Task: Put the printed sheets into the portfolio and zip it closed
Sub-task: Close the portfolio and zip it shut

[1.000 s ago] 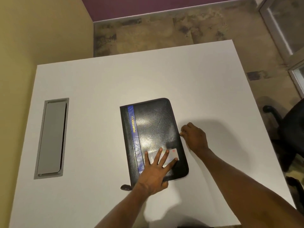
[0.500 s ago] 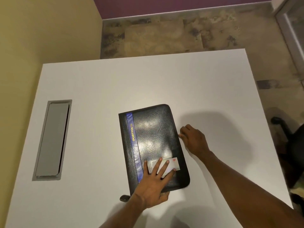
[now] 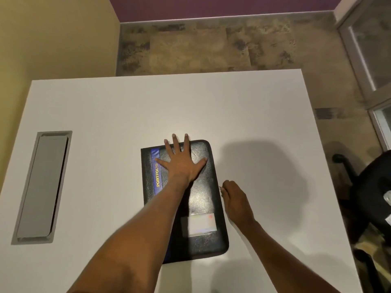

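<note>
Head view: our left hand [image 3: 183, 163] presses flat, fingers spread, on the portfolio [image 3: 201, 199]; our right hand [image 3: 236, 200] pinches the zipper pull [image 3: 221, 188] beside it. We should pull steadily, keeping the cover pinned.

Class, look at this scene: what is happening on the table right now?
A person is closing a black portfolio lying shut on a white table. The left hand presses flat, fingers spread, on the cover's far end. The right hand is at the portfolio's right edge, pinching something small, probably the zip pull. No loose sheets are visible. How far the zip is closed cannot be told.
</note>
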Demonstrator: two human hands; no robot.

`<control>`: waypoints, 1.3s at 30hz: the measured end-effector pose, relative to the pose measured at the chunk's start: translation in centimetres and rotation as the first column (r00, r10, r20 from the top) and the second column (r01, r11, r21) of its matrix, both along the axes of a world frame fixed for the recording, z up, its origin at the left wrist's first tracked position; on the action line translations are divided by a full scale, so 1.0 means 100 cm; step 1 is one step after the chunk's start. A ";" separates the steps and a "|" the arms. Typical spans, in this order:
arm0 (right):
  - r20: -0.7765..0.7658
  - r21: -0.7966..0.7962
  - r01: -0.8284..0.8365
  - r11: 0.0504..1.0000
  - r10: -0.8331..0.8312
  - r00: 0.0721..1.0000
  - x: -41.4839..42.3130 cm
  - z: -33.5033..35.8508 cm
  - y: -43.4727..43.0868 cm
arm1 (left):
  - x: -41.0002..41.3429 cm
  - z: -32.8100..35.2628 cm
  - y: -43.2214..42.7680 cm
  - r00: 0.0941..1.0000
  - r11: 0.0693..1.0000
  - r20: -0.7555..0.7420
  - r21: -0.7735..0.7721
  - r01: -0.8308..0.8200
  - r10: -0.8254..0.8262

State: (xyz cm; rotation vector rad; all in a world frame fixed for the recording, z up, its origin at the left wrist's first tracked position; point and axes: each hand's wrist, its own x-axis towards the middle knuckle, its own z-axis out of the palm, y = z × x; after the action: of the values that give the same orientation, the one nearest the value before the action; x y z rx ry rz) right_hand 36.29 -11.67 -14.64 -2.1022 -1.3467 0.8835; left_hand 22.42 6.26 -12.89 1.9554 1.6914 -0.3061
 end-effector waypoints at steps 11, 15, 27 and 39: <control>-0.083 -0.022 0.180 0.983 -0.181 0.980 -0.003 -0.015 0.009 | 0.032 0.001 0.014 0.999 0.997 -0.024 -0.071 -0.044 0.042; -0.096 0.025 0.188 0.982 -0.185 0.978 0.008 -0.019 0.019 | 0.031 0.003 0.012 1.000 0.997 0.017 -0.073 -0.025 0.026; 0.077 0.131 0.072 0.989 -0.082 0.994 0.048 -0.012 0.103 | 0.034 0.006 -0.005 1.000 1.000 0.005 0.013 -0.026 0.026; -0.034 -0.009 -0.292 0.956 0.291 0.956 0.071 0.001 0.217 | 0.043 -0.013 -0.011 0.997 0.997 0.047 0.041 -0.061 0.059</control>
State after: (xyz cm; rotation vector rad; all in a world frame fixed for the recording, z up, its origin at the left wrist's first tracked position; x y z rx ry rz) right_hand 43.38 9.99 -14.52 -1.9188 -1.6659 1.0420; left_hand 26.71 5.16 -14.18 1.9231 1.7359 -0.2035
